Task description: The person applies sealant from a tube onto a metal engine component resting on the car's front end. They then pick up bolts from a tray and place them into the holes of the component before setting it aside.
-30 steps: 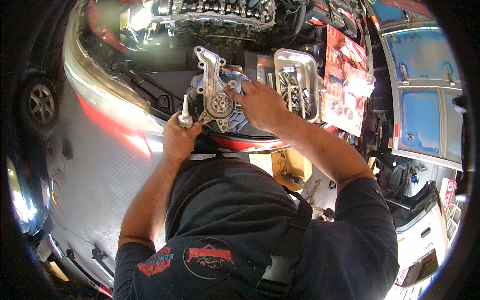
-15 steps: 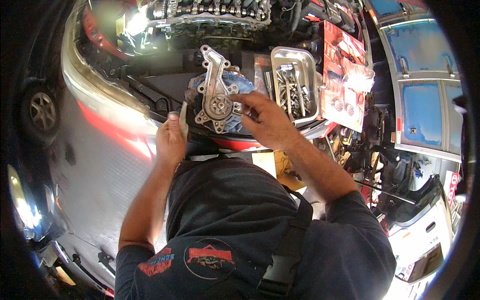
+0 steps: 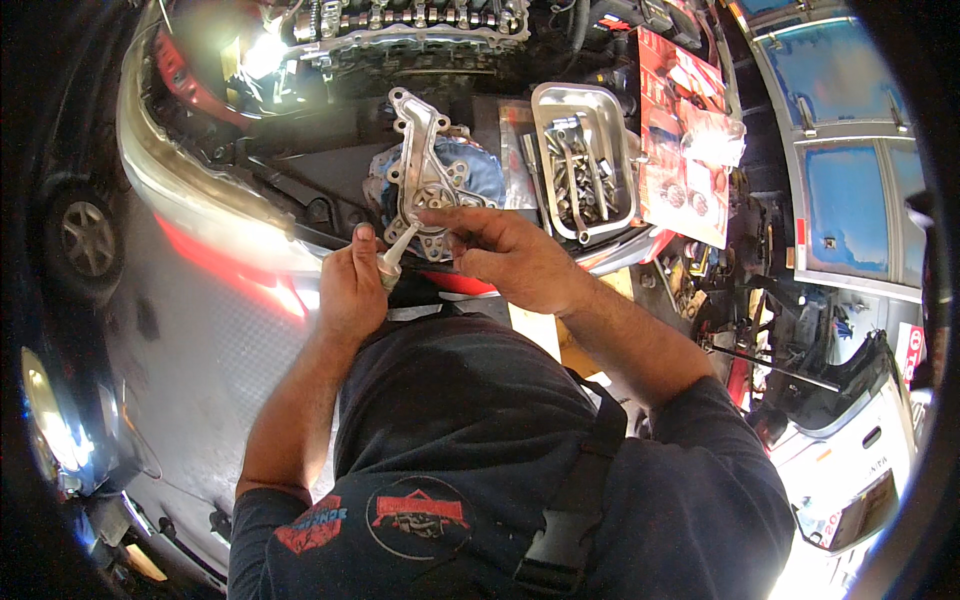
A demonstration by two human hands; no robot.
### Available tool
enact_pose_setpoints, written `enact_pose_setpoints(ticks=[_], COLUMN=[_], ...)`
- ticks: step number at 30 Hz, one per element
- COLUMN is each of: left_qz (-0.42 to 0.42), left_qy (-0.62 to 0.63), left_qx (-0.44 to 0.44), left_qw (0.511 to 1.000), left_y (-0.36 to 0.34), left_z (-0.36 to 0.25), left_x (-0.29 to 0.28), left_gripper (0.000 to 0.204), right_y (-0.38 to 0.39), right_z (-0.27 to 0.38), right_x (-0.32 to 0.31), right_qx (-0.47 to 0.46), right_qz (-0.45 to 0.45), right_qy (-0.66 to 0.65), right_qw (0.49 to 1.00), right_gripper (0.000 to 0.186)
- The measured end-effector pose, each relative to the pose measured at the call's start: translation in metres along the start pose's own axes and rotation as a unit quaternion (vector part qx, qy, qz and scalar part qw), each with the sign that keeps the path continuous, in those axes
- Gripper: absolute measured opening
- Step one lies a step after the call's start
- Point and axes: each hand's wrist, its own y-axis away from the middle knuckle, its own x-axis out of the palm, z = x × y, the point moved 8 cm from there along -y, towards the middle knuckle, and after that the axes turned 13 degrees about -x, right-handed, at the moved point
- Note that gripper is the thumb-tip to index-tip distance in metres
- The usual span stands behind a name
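My left hand (image 3: 350, 290) is closed round a small tube (image 3: 389, 268), with the thumb up along it. Its pale tapered nozzle (image 3: 402, 243) points up and right, to the near side of a cast-metal water pump housing (image 3: 425, 150). My right hand (image 3: 515, 255) reaches in from the right with its index finger stretched out to the nozzle's tip; the other fingers are curled, and nothing shows in them. The housing, with bolt lugs and a round opening, lies on a bundled blue cloth (image 3: 480, 175). The right fingers hide part of the round opening.
Right of the housing stands a metal tray (image 3: 627, 190) of bolts, with a wrench (image 3: 577, 190) lying across it. A red printed sheet (image 3: 655, 120) with a clear plastic bag (image 3: 712, 145) lies farther right. Beyond is the uncovered engine (image 3: 420, 30); the car's front edge (image 3: 210, 250) curves along the left.
My right hand has moved left and slightly down, from the housing's right side to the nozzle tip. My left hand has tilted the tube toward the housing. The view has shifted slightly.
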Motion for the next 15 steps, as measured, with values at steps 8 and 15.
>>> enact_pose_setpoints(ticks=[8,15], left_qz=[-0.028,-0.022], left_qy=[0.044,0.084], left_qx=[-0.017,-0.041], left_qw=[0.998,0.995], left_y=[-0.023,-0.027], left_z=[0.026,0.035], left_x=[0.002,0.008], left_gripper=[0.066,0.033], right_y=[0.006,-0.011], right_z=[-0.011,-0.035], right_x=[-0.036,-0.056], right_qx=[-0.041,-0.055], right_qz=[-0.074,-0.057], right_qy=[0.202,0.474], right_qw=[0.976,0.877], right_gripper=[0.055,0.060])
